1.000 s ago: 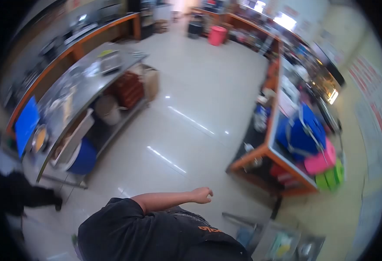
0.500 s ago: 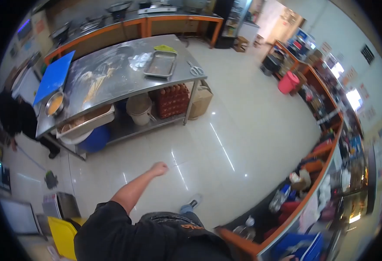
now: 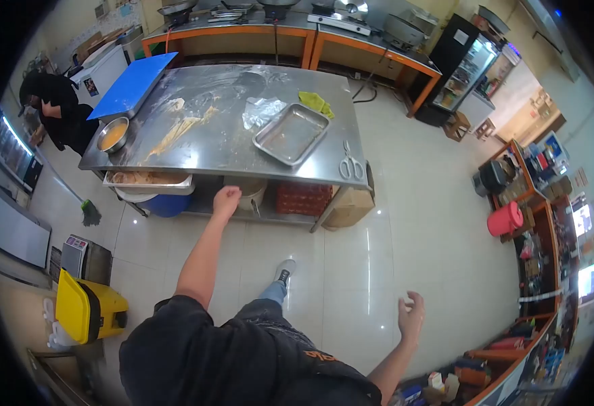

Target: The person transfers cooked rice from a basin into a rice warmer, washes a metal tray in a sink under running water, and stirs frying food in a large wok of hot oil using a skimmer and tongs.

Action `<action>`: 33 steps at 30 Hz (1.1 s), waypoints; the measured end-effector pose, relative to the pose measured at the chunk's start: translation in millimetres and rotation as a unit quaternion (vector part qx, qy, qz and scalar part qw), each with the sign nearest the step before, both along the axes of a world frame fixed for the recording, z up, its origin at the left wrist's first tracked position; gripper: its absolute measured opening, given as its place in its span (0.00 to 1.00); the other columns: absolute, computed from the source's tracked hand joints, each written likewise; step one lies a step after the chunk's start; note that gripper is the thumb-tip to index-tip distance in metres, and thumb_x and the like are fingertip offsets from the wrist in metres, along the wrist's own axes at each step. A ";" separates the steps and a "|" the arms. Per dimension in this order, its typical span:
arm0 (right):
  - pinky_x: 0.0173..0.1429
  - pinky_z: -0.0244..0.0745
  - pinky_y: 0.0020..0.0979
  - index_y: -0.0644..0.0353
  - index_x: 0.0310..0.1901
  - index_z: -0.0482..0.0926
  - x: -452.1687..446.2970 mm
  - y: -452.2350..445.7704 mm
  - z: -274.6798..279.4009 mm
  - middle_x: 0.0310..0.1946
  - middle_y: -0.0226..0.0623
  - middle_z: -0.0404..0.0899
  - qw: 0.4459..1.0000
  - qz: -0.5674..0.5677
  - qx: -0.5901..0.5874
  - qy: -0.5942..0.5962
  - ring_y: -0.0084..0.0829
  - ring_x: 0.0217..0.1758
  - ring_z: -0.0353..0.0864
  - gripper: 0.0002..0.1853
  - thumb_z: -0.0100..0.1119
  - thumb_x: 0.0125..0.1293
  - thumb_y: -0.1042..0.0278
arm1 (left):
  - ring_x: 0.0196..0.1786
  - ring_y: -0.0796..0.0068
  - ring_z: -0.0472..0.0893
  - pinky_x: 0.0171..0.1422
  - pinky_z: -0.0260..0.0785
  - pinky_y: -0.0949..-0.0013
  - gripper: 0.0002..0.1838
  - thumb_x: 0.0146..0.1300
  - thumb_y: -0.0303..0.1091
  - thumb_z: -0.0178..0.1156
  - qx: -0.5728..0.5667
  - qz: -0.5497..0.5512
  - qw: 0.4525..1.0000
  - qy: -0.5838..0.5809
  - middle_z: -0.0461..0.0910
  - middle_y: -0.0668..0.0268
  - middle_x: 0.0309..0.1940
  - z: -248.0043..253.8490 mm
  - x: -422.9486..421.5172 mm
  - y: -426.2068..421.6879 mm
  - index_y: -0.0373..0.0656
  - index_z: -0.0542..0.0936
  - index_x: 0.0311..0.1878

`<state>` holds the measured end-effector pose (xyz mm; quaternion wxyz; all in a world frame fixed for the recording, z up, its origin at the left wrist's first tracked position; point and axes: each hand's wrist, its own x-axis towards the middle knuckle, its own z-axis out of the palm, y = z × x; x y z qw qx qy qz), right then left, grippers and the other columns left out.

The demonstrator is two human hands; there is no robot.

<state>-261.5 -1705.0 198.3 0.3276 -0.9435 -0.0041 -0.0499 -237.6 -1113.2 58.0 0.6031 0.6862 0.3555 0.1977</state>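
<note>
Counter (image 3: 233, 152) stands ahead of us, bearing one metal tray (image 3: 290, 135), one pair of scissors (image 3: 351, 166), one green cloth (image 3: 316, 103), one blue board (image 3: 133, 84) and one bowl (image 3: 113, 134). Our left hand (image 3: 227, 201), fingers curled together in a loose fist, hangs before its front edge, in line with one bucket (image 3: 254, 195) below. Our right hand (image 3: 412, 315), half open, thumb apart from bent fingers, hangs free over the floor (image 3: 351, 284). Farther left, we see one broom (image 3: 90, 214), one yellow bin (image 3: 80, 308) and one other person (image 3: 74, 122).
</note>
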 end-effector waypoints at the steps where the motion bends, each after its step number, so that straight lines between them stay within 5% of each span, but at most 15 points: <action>1: 0.40 0.75 0.34 0.64 0.48 0.74 31.9 27.6 -0.9 0.46 0.45 0.75 0.999 0.014 0.028 0.015 0.39 0.41 0.78 0.16 0.61 0.58 0.71 | 0.25 0.79 0.76 0.25 0.68 0.74 0.12 0.56 0.35 0.62 0.042 0.037 0.998 -0.013 0.78 0.67 0.25 3.7 39.6 9.5 0.41 0.80 0.41; 3: 0.39 0.75 0.33 0.63 0.48 0.74 87.7 72.4 -2.3 0.46 0.45 0.75 0.995 0.039 0.077 0.055 0.36 0.39 0.80 0.17 0.62 0.58 0.70 | 0.27 0.75 0.78 0.27 0.71 0.73 0.12 0.56 0.35 0.62 -0.029 0.116 0.993 0.016 0.76 0.66 0.24 18.8 105.6 20.5 0.39 0.79 0.41; 6: 0.37 0.75 0.34 0.62 0.48 0.74 154.9 104.4 -28.6 0.46 0.44 0.76 0.993 0.083 -0.006 0.083 0.37 0.39 0.80 0.17 0.62 0.57 0.69 | 0.30 0.75 0.79 0.29 0.75 0.72 0.15 0.56 0.34 0.62 -0.273 0.092 0.957 0.020 0.77 0.64 0.30 39.1 170.9 14.2 0.35 0.76 0.43; 9: 0.37 0.75 0.34 0.62 0.48 0.75 202.4 112.0 -30.6 0.45 0.45 0.76 0.985 0.137 -0.028 0.103 0.38 0.38 0.81 0.17 0.63 0.57 0.68 | 0.31 0.68 0.79 0.33 0.73 0.70 0.17 0.54 0.32 0.63 -0.219 0.082 0.972 0.015 0.75 0.62 0.33 5.9 213.8 14.8 0.35 0.75 0.46; 13: 0.38 0.76 0.35 0.63 0.45 0.75 240.4 82.2 -32.0 0.44 0.45 0.76 0.988 0.086 -0.042 0.121 0.39 0.37 0.81 0.15 0.62 0.58 0.68 | 0.32 0.71 0.77 0.36 0.72 0.68 0.13 0.52 0.29 0.63 -0.301 0.192 0.929 -0.102 0.75 0.64 0.32 -25.7 234.9 4.2 0.36 0.74 0.40; 14: 0.39 0.76 0.36 0.63 0.43 0.76 248.4 68.6 -40.7 0.42 0.45 0.77 0.988 0.058 -0.033 0.136 0.39 0.37 0.81 0.14 0.62 0.57 0.68 | 0.31 0.73 0.75 0.35 0.70 0.68 0.09 0.50 0.25 0.60 -0.345 0.205 0.910 -0.105 0.74 0.66 0.28 30.2 235.9 -17.0 0.39 0.74 0.36; 17: 0.40 0.76 0.36 0.63 0.43 0.77 271.2 25.4 -71.5 0.42 0.46 0.78 0.976 0.067 -0.110 0.178 0.40 0.36 0.81 0.14 0.63 0.57 0.67 | 0.29 0.72 0.75 0.34 0.69 0.70 0.08 0.47 0.23 0.57 -0.425 0.177 0.875 -0.148 0.73 0.67 0.27 -5.4 242.4 -12.6 0.41 0.72 0.33; 21: 0.40 0.76 0.37 0.64 0.43 0.77 303.2 -19.7 -94.4 0.41 0.48 0.78 0.967 0.129 -0.100 0.198 0.41 0.35 0.81 0.14 0.63 0.57 0.66 | 0.34 0.67 0.76 0.46 0.71 0.65 0.11 0.38 0.23 0.51 -0.449 0.193 0.839 -0.240 0.72 0.64 0.27 -0.2 242.8 -38.3 0.40 0.70 0.31; 23: 0.41 0.76 0.38 0.64 0.42 0.77 322.3 -44.4 -104.4 0.40 0.49 0.78 0.967 0.134 -0.053 0.210 0.43 0.36 0.80 0.15 0.63 0.56 0.65 | 0.37 0.64 0.75 0.53 0.70 0.61 0.13 0.35 0.22 0.48 -0.448 0.198 0.834 -0.253 0.72 0.62 0.29 46.1 249.2 -82.1 0.39 0.69 0.31; 29: 0.42 0.77 0.37 0.62 0.42 0.79 372.1 -141.3 -120.8 0.39 0.48 0.79 0.954 0.202 -0.068 0.211 0.44 0.36 0.81 0.16 0.64 0.55 0.62 | 0.45 0.53 0.75 0.61 0.67 0.51 0.15 0.35 0.22 0.46 -0.503 0.267 0.775 -0.272 0.74 0.58 0.37 46.0 260.9 -135.9 0.39 0.70 0.32; 30: 0.41 0.76 0.37 0.63 0.42 0.79 379.3 -164.7 -134.4 0.38 0.47 0.80 0.951 0.237 -0.067 0.185 0.41 0.34 0.81 0.17 0.65 0.55 0.61 | 0.49 0.52 0.74 0.63 0.66 0.50 0.18 0.35 0.23 0.45 -0.504 0.258 0.776 -0.278 0.74 0.57 0.42 83.4 272.7 -162.0 0.37 0.72 0.36; 33: 0.40 0.76 0.34 0.64 0.41 0.79 412.6 -163.1 -129.1 0.36 0.42 0.81 0.931 0.274 -0.026 0.241 0.34 0.33 0.80 0.17 0.66 0.55 0.60 | 0.49 0.55 0.75 0.61 0.68 0.52 0.19 0.37 0.23 0.46 -0.493 0.282 0.769 -0.292 0.75 0.58 0.41 82.8 296.2 -174.5 0.38 0.73 0.37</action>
